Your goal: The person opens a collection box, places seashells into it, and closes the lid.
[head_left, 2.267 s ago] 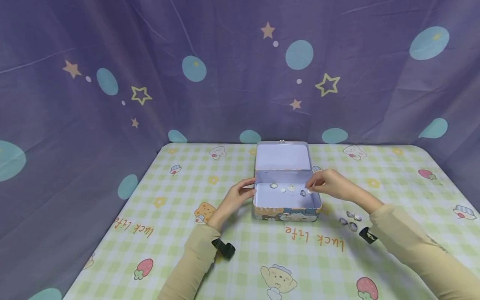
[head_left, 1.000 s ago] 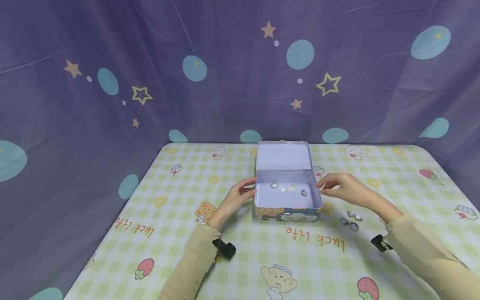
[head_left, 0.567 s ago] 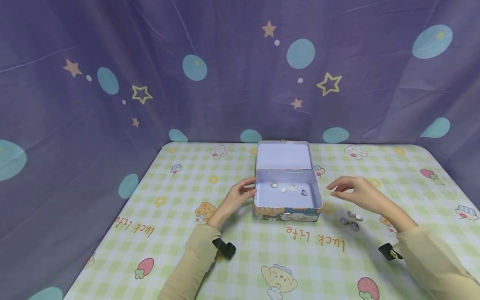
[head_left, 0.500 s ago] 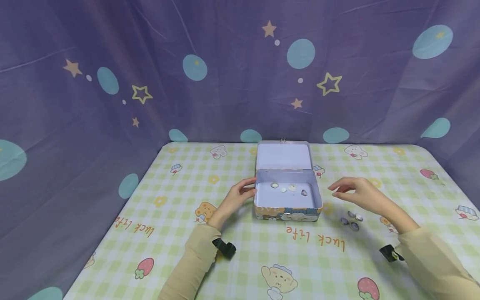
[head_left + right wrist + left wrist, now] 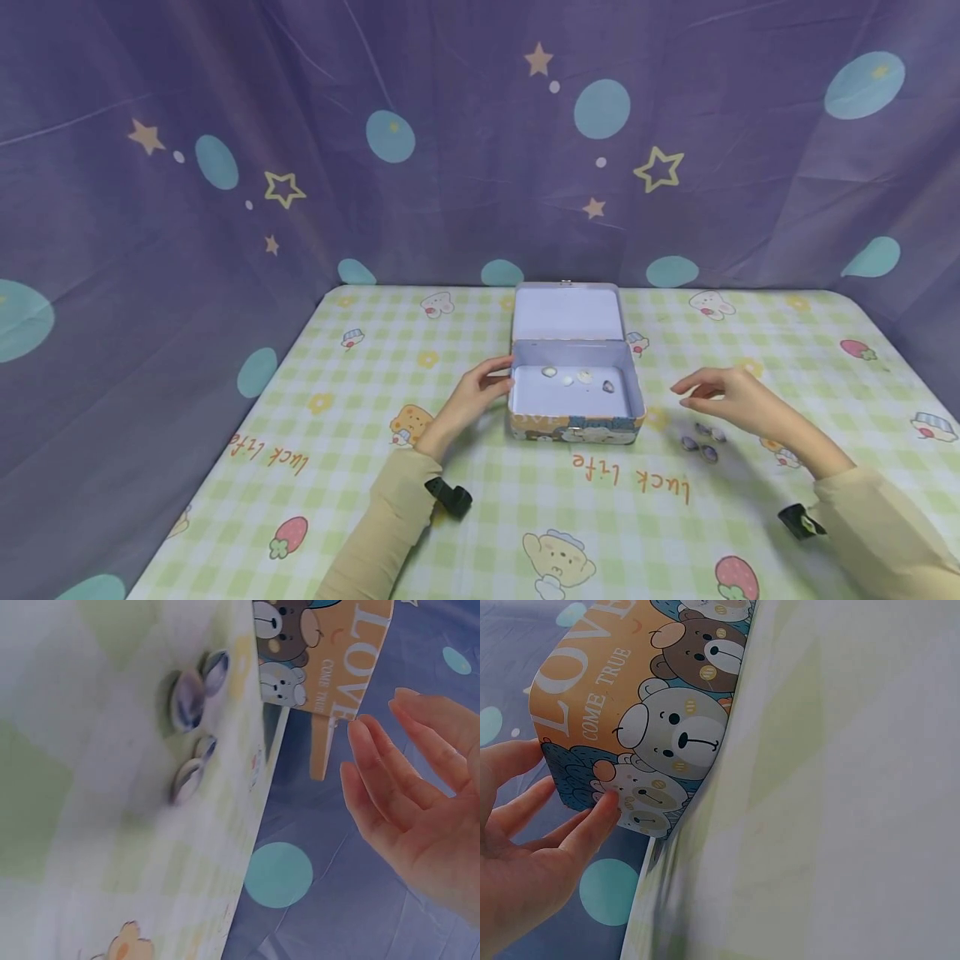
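Observation:
A lidded tin box stands with its lid raised, showing a pale interior. Several small seashells lie spread over its floor. My left hand rests fingertips on the tin's left side; the left wrist view shows loosely spread fingers against the bear-printed tin wall. To the right of the tin, my right hand hovers over the table with nothing in its fingers, which are relaxed in the right wrist view. Just below it lie several purplish shells, sharper in the right wrist view as open half shells.
A green-and-white checked cloth printed with cartoon figures covers the table. Behind and to the left hangs a purple curtain with stars and teal spots. Each wrist wears a black camera mount.
My right hand has left the tin's right side, moving right and towards me, over the shells on the cloth. My left hand stays at the tin's left side.

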